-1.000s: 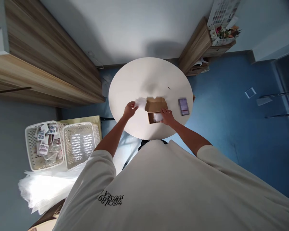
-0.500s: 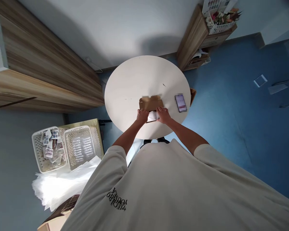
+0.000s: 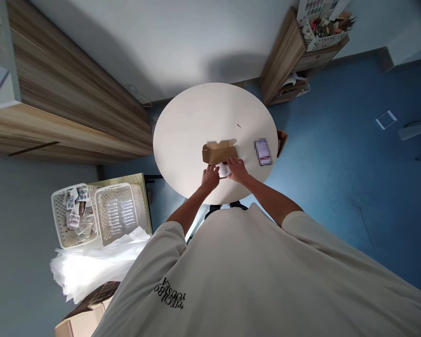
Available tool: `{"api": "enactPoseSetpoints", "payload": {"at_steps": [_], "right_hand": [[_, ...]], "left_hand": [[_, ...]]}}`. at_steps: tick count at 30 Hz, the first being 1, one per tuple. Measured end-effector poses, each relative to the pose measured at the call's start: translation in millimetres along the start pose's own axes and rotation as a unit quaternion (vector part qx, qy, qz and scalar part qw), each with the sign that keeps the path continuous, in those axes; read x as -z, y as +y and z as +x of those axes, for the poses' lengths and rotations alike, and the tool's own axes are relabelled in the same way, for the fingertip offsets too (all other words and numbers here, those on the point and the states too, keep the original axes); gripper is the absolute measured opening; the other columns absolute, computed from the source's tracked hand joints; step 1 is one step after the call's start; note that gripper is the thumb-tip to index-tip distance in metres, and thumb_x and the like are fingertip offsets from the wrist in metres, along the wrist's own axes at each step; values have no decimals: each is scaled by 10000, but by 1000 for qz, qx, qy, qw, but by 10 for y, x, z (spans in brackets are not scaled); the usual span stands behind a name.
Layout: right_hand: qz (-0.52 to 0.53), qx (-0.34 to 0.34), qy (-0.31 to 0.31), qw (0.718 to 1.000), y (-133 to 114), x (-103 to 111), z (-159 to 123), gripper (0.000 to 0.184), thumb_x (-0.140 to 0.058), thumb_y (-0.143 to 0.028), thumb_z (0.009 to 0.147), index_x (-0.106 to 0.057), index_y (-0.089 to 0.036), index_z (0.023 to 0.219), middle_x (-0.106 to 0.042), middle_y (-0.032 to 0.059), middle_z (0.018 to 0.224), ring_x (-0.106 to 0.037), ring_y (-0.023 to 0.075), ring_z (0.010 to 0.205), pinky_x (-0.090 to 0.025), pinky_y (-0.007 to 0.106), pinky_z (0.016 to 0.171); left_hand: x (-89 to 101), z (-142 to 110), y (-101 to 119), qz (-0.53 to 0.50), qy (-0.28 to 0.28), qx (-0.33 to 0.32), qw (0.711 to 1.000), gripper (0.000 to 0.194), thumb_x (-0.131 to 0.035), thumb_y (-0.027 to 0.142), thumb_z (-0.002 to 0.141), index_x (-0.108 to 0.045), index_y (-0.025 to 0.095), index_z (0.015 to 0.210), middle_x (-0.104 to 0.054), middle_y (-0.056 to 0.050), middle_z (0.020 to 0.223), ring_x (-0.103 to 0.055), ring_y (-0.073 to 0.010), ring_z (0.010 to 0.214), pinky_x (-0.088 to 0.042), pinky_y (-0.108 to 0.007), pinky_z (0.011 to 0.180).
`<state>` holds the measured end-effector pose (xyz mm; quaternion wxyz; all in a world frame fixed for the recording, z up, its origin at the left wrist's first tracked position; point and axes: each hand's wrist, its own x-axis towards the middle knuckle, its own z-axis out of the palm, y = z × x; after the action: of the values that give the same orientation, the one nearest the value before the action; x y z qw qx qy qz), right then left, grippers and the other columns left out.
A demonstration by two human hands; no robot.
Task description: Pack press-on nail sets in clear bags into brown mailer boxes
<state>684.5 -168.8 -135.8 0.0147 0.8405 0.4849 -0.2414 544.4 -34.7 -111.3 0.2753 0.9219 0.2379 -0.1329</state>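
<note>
A small brown cardboard box [image 3: 220, 153] lies on the round white table [image 3: 182, 117], its lid raised on the far side. White wrapping, perhaps paper or a bag [image 3: 224, 170], fills the part nearest me. My left hand [image 3: 211, 178] is closed at the box's left end, its fingertips against the white wrapping. At the right end my right hand [image 3: 236, 170] grips the box, fingers over its edge. The hands hide much of the box's sides, and what the wrapping holds is not visible.
A pixelated phone-like object [image 3: 263, 151] lies right of the box. On the left, white baskets [image 3: 97, 220] hold small packets and clear plastic pieces, beside white sheets [image 3: 91, 271]. Wooden cabinets [image 3: 80, 93] stand at the left, and another cabinet [image 3: 284, 56] stands behind the table.
My left hand has drawn slightly toward me and right, from the lid's base onto the near part. My right hand stays at the right end. The view has shifted a little.
</note>
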Motion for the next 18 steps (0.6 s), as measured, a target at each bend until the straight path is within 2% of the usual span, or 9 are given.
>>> {"api": "enactPoseSetpoints", "payload": {"at_steps": [2, 4, 6, 8, 10, 14, 17, 18], "right_hand": [[-3, -1, 1, 1000, 9, -4, -1, 1030, -763, -356, 811, -308, -75, 1690, -269, 243, 1755, -232, 413, 1608, -209, 576, 1270], [-5, -3, 4, 1000, 19, -7, -18, 1037, -781, -352, 801, -314, -87, 1688, -242, 236, 1765, -210, 411, 1617, -189, 572, 1278], [-4, 4, 15, 1000, 28, -11, -56, 1025, -785, -373, 810, -321, -115, 1687, -204, 225, 1779, -180, 410, 1628, -177, 573, 1279], [0, 10, 38, 999, 38, -15, -97, 979, -754, -418, 851, -324, -156, 1690, -180, 206, 1789, -163, 406, 1635, -186, 574, 1274], [7, -15, 76, 997, 55, -14, -108, 904, -664, -462, 923, -303, -176, 1701, -204, 202, 1782, -186, 400, 1631, -225, 570, 1263], [75, -162, 141, 974, 149, 33, 49, 817, -443, -445, 1021, -196, -138, 1737, -383, 241, 1690, -410, 391, 1530, -409, 555, 1171], [163, -188, 78, 965, 238, 111, 245, 794, -363, -396, 1045, -137, -87, 1741, -520, 232, 1596, -598, 321, 1374, -519, 463, 1093], [216, -188, 76, 955, 255, 138, 295, 794, -368, -399, 1043, -144, -90, 1740, -543, 222, 1582, -626, 309, 1341, -535, 447, 1080]], "left_hand": [[77, 83, -32, -36, 64, 78, 994, 441, -503, 192, 986, -583, 245, 1417, -558, -181, 1519, -492, -372, 1435, -413, -544, 1172], [154, 179, -79, -89, 118, 168, 975, 467, -511, 216, 991, -530, 237, 1457, -543, -183, 1528, -497, -360, 1434, -428, -530, 1167], [214, 269, -136, -150, 127, 221, 955, 528, -508, 227, 995, -453, 213, 1520, -550, -196, 1519, -524, -336, 1420, -448, -499, 1156], [250, 337, -193, -204, 118, 228, 945, 593, -509, 222, 993, -384, 189, 1572, -575, -205, 1502, -555, -311, 1403, -461, -460, 1149], [270, 381, -244, -244, 113, 223, 937, 644, -522, 218, 984, -347, 180, 1602, -602, -198, 1491, -586, -294, 1380, -478, -429, 1130], [293, 444, -324, -316, 97, 244, 912, 686, -563, 227, 957, -355, 205, 1610, -638, -161, 1494, -656, -278, 1304, -536, -392, 1036], [292, 494, -373, -357, 98, 263, 891, 670, -579, 234, 947, -389, 239, 1589, -658, -122, 1488, -674, -257, 1280, -548, -359, 995], [284, 508, -388, -367, 101, 263, 886, 659, -582, 239, 946, -401, 246, 1579, -667, -113, 1477, -674, -254, 1279, -547, -354, 991]]}}
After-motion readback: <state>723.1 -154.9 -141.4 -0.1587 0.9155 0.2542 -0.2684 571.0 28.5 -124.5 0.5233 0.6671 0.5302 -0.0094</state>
